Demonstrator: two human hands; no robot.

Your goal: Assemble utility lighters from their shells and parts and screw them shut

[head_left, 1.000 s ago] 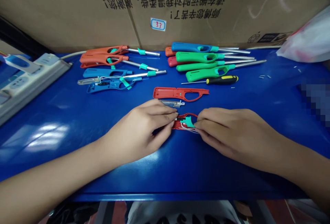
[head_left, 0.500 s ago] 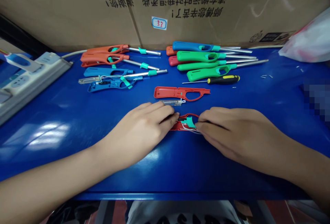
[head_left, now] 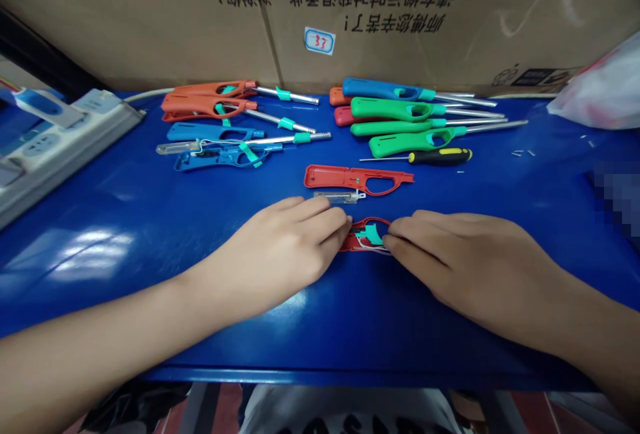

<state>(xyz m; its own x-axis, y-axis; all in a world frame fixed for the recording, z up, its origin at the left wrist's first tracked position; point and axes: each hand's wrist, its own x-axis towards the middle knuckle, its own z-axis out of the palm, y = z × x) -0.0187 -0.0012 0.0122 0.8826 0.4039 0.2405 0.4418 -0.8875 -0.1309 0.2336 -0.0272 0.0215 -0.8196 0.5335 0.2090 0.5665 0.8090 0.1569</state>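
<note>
The only view looks from the person's head, close above the hands [head_left: 290, 244], forward and down over the counter [head_left: 350, 337], reaching from just past its near edge to the cardboard [head_left: 165, 27] behind its far edge.

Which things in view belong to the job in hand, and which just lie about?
Apparently in the job:
open red plastic shell between left hand and right hand
turquoise plastic trigger
loose red plastic half
clear plastic tube
perhaps the black and yellow screwdriver

Apparently lying about:
long green plastic lighters
white plastic power strip
translucent plastic bag
</note>
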